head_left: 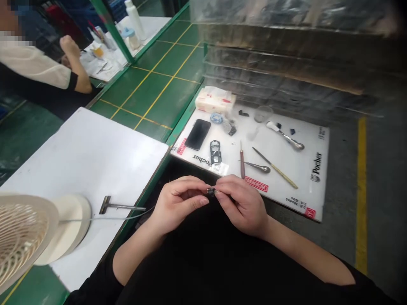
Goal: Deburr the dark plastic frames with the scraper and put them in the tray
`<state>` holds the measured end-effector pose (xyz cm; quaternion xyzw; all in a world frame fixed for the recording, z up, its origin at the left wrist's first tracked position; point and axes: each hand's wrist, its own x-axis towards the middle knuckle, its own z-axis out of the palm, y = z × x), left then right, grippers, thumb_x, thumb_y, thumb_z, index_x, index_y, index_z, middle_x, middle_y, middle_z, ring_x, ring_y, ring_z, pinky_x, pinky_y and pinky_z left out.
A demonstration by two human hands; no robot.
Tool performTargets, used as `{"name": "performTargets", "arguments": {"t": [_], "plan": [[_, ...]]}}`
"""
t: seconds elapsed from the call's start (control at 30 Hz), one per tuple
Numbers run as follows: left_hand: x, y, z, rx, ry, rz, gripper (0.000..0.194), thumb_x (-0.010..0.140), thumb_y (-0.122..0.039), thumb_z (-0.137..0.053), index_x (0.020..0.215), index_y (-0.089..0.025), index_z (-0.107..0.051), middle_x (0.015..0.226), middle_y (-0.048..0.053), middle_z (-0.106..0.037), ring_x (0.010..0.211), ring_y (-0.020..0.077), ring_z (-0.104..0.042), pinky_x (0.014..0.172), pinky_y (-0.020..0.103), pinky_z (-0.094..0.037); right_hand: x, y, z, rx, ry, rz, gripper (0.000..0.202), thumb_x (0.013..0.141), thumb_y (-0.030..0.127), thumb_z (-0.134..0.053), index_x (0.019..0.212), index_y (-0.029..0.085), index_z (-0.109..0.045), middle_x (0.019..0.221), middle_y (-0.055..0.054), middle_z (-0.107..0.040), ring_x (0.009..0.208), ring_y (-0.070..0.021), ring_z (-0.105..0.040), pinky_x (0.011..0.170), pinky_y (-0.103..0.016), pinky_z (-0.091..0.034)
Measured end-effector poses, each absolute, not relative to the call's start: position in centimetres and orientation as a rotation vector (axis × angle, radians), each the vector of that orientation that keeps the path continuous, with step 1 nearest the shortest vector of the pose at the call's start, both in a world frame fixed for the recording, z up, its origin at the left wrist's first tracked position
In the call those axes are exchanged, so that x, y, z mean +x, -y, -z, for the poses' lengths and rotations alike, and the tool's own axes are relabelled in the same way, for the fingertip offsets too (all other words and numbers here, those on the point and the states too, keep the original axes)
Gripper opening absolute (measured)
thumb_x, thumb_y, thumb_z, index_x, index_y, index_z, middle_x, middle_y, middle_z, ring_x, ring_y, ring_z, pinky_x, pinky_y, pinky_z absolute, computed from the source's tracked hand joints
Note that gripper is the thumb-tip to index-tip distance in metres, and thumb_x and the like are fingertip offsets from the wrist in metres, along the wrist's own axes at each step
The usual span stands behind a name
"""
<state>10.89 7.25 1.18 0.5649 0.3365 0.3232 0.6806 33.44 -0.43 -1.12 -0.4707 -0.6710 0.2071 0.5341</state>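
Observation:
Between my two hands, in front of my body, is a small black part (210,192), too small to name its kind. My left hand (179,199) has its fingertips at the part's left side, with the thumb bent beneath. From the other side, my right hand (243,203) pinches it between thumb and forefinger. Just beyond my hands lies a white printed board (229,169). On it are a dark toy car body shell (215,152), a brown-handled pick (242,163), a short metal-handled tool (259,167) and a file with a yellow handle (280,169).
The board also bears a phone (198,134), a tissue box (214,99), a clear cup (263,113) and a metal-handled tool (286,136). At left are a fan (28,237) and a small hammer (119,206). Another person (41,72) sits beyond the green bench (149,91).

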Motion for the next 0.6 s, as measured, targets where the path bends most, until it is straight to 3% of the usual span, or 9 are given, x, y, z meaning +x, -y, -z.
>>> {"name": "performTargets", "arguments": {"t": [0.2,0.6], "plan": [[7.7,-4.9,-1.5,1.323,-0.951,-0.965,0.012,0.098,-0.029,-0.100,0.109,-0.035,-0.099,0.108,0.006,-0.089,0.093,0.0208,-0.081,0.086,0.034,-0.069,30.5,-2.0,0.8,-0.915,1.781,-0.435,0.034,0.112,0.008,-0.072,0.139,0.026,-0.081,0.113,-0.009,-0.084,0.094,-0.0243,-0.083,0.081,-0.038,-0.075],[2.1,-1.7,0.0,1.125,-1.111,-1.184,0.008,0.096,-0.032,-0.102,0.104,-0.032,-0.099,0.104,0.006,-0.087,0.088,0.0225,-0.081,0.087,0.041,-0.072,24.9,-4.2,0.2,-0.738,1.978,-0.512,0.027,0.112,0.008,-0.074,0.133,0.024,-0.079,0.108,-0.010,-0.082,0.090,-0.0226,-0.081,0.076,-0.037,-0.074]]}}
